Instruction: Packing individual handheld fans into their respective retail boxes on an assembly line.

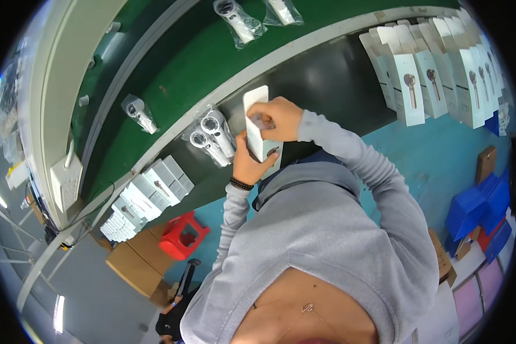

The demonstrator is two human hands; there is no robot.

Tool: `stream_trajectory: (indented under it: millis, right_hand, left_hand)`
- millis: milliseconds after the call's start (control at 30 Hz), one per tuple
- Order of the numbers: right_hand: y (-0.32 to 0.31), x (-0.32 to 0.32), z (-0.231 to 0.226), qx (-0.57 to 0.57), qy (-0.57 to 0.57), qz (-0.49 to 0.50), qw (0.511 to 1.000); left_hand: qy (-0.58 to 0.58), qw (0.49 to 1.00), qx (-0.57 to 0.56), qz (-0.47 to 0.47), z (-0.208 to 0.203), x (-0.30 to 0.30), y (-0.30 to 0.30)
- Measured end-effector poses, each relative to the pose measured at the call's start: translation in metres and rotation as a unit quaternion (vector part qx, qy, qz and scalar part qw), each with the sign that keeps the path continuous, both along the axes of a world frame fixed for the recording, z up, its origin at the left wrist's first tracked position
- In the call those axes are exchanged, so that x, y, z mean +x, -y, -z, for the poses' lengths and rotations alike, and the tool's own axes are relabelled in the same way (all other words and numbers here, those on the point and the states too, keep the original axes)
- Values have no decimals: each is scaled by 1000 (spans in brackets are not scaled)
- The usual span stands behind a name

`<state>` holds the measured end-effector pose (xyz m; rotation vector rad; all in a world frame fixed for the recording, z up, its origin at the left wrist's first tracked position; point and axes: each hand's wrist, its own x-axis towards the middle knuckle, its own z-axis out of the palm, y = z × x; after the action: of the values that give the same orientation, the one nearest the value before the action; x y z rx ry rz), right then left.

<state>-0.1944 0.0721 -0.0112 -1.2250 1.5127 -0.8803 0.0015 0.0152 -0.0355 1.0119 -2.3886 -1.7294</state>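
Leftmost: white power strip [66, 182] mounted beside the frame post. Next, one bagged white device [139, 113] with a round head lies alone on the green surface [166, 86]. Below it, a row of white boxes [156, 184] stands packed along the dark bench [321, 69]; a red stool [183, 235] is on the floor nearby. Two more bagged devices [213, 136] lie side by side on the bench, just beside the left hand.

Near centre, the left hand [249, 165] grips a white carton [259, 148] low on its body, thumb across the printed face. Carton position: tilted, in front of the torso at the bench's near edge, top flap raised. Right hand [282, 119]: fingers curled at the carton's open mouth; cannot tell whether they close on anything, fingertips partly hidden.

To the right, a cluster of upright white cartons [410, 86], flaps open, occupies the bench end. Far right: blue bins [467, 212], lower down.
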Motion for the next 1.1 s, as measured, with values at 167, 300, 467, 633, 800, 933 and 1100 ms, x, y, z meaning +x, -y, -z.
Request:
stream_trajectory:
  millis: [167,300,467,633,800,933,1100]
  right_hand:
    - [-16,13,-34,-312,-143,220,913]
    - [-23,64,-16,-143,81,252,954]
    - [-18,92,-20,-130,219,303,918]
    - [-14,81,-65,-151,7,121,981]
    - [-5,83,-86,-86,-111,22,990]
    - [-2,86,-82,-84,-122,20,989]
    - [3,73,-87,-80,47,30,995]
  left_hand:
    - [-123,987,81,-59,-12,22,-2]
    - [-147,976,146,-65,-42,36,-5]
    - [-203,975,-91,7,-37,54,-6]
    - [-205,960,-188,14,-38,80,2]
    - [-187,950,-247,36,-58,90,14]
    - [-178,954,-237,34,-63,92,17]
    - [-168,956,-234,49,-67,96,22]
